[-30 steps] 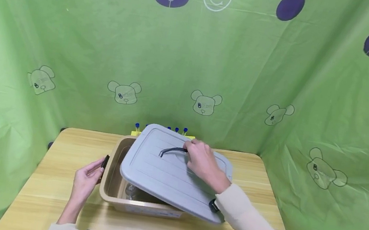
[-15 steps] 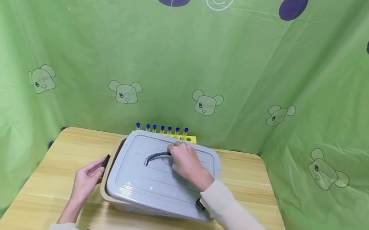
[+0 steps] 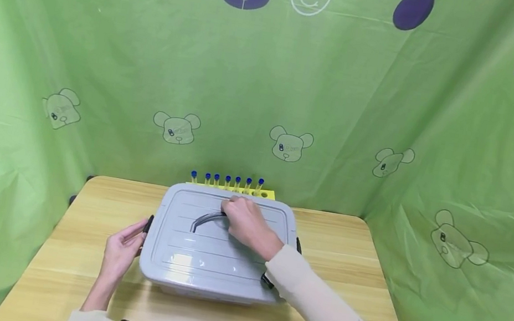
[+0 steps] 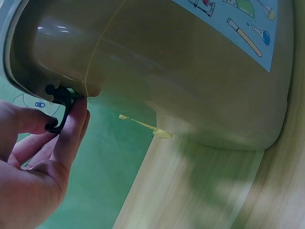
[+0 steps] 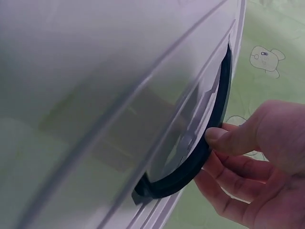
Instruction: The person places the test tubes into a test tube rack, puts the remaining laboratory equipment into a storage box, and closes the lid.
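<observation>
A grey plastic lid [image 3: 215, 263] lies over the top of a tan storage box [image 4: 190, 81], its edges lined up with the rim, and hides the inside. My right hand [image 3: 247, 223] pinches the dark curved handle [image 5: 190, 164] on the lid between thumb and fingers. On the box's left side, my left hand [image 3: 120, 251] holds a black side latch [image 4: 62, 107], thumb on one side and fingers on the other. A second black latch [image 3: 299, 245] shows at the right end. A sticker with lab drawings [image 4: 243, 28] is on the box wall.
Behind the box stands a yellow rack [image 3: 267, 194] with several blue-capped tubes [image 3: 227, 181]. The box rests on a wooden table [image 3: 337, 257]. A green printed curtain [image 3: 248, 86] encloses the back and both sides.
The lid has come left and down, from tilted across the box with an opening at the left to flat over it. The right hand moved left with it; the left hand stayed at the latch.
</observation>
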The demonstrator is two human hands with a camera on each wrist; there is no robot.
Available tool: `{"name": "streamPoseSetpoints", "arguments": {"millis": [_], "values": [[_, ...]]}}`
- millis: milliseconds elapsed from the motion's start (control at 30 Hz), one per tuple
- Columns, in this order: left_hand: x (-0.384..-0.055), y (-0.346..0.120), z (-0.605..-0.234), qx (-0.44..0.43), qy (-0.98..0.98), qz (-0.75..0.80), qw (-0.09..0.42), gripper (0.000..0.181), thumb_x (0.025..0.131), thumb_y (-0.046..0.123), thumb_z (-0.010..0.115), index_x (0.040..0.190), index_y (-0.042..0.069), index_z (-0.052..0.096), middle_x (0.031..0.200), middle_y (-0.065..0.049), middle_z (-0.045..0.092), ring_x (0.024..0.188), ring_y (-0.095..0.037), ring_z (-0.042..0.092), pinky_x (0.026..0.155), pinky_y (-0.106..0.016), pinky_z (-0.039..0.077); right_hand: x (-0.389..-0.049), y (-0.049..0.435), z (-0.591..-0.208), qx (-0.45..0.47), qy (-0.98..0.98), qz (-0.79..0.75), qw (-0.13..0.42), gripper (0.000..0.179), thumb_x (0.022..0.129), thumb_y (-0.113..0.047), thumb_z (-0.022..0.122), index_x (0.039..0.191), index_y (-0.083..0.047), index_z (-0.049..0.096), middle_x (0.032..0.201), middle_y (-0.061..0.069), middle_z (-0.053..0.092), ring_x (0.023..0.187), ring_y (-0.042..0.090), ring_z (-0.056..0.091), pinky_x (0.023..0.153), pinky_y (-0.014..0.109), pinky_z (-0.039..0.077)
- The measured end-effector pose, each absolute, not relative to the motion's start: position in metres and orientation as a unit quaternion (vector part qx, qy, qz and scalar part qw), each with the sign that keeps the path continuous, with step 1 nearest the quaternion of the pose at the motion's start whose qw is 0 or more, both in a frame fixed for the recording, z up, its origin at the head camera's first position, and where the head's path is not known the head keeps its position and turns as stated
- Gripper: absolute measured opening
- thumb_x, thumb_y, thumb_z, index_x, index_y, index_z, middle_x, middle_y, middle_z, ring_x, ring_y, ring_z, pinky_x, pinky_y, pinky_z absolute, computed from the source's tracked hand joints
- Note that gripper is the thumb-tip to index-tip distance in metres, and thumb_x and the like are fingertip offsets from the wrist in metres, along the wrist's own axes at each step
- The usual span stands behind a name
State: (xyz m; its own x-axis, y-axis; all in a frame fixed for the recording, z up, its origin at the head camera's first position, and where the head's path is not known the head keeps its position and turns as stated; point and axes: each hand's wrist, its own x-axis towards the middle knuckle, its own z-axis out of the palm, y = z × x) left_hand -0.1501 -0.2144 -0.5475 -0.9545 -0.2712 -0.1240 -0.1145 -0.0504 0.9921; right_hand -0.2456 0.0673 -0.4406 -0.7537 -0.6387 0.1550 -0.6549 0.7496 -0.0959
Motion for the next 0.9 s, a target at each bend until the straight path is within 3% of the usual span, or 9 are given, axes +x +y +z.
{"name": "streamPoseSetpoints", "arguments": {"millis": [333, 667, 767, 900], "values": [[-0.150, -0.214, -0.548, 0.140, -0.676, -0.721, 0.052, 0.041, 0.099, -0.006, 0.057, 0.140, -0.007, 0.056, 0.139, -0.029, 0.056, 0.090, -0.001, 0.072, 0.078, -0.030, 0.065, -0.252, 0.063, -0.448, 0.344, -0.936, 0.061, 0.036, 0.023, 0.082, 0.010, 0.073, 0.099, -0.006, 0.075, 0.087, 0.007, 0.071, 0.079, 0.020, 0.066, 0.071, 0.027, 0.061], [-0.150, -0.214, -0.545, 0.143, -0.678, -0.720, 0.048, 0.041, 0.100, -0.004, 0.057, 0.141, -0.005, 0.056, 0.140, -0.027, 0.056, 0.091, -0.001, 0.072, 0.081, -0.033, 0.064, -0.256, 0.061, -0.450, 0.335, -0.939, 0.071, 0.026, 0.018, 0.085, 0.008, 0.073, 0.091, -0.009, 0.077, 0.083, 0.004, 0.071, 0.075, 0.016, 0.065, 0.068, 0.023, 0.059], [-0.149, -0.214, -0.544, 0.143, -0.677, -0.720, 0.046, 0.041, 0.100, -0.004, 0.057, 0.141, -0.005, 0.056, 0.141, -0.027, 0.056, 0.092, -0.001, 0.071, 0.082, -0.033, 0.064, -0.257, 0.062, -0.449, 0.328, -0.941, 0.082, 0.014, 0.019, 0.085, 0.008, 0.074, 0.092, -0.009, 0.077, 0.086, 0.004, 0.072, 0.079, 0.017, 0.067, 0.073, 0.025, 0.061], [-0.146, -0.214, -0.540, 0.145, -0.674, -0.724, 0.039, 0.042, 0.101, -0.003, 0.057, 0.143, -0.004, 0.054, 0.143, -0.026, 0.054, 0.092, -0.002, 0.071, 0.082, -0.031, 0.064, -0.255, 0.070, -0.444, 0.295, -0.945, 0.138, -0.009, 0.024, 0.088, 0.009, 0.070, 0.106, -0.005, 0.077, 0.102, 0.009, 0.075, 0.096, 0.023, 0.071, 0.088, 0.029, 0.061]]}}
